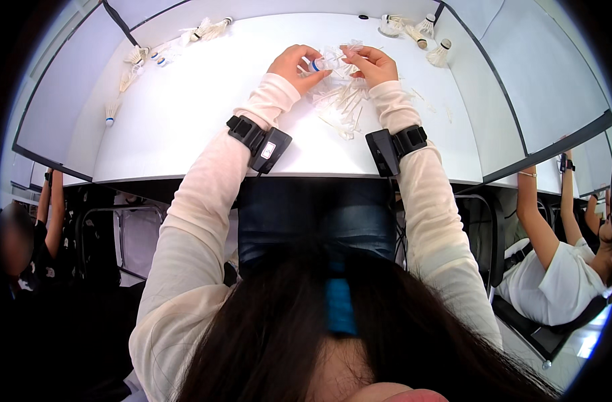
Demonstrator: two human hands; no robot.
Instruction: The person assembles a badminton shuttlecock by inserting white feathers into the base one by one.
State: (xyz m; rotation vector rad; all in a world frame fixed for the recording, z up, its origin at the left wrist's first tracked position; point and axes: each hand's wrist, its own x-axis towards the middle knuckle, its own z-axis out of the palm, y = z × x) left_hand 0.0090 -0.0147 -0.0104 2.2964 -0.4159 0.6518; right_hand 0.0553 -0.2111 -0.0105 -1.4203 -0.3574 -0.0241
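Near the table's far middle, my left hand (295, 67) is closed around the cork end of a shuttlecock (315, 65) with a blue band. The shuttlecock's white feathers point to the right, toward my right hand (377, 67). My right thumb and fingers are pinched together by a white feather (352, 47); the small pieces there blur into each other. Below both hands lies a loose pile of white feathers and bare quills (343, 110), spread over the white tabletop (199, 134).
Shuttlecocks lie along the left side, one (110, 112) near the partition. Others (212, 29) rest at the back left, and several, including one upright (439, 53), are at the back right. Grey-white partitions (520, 74) enclose the table. Other people sit on both sides.
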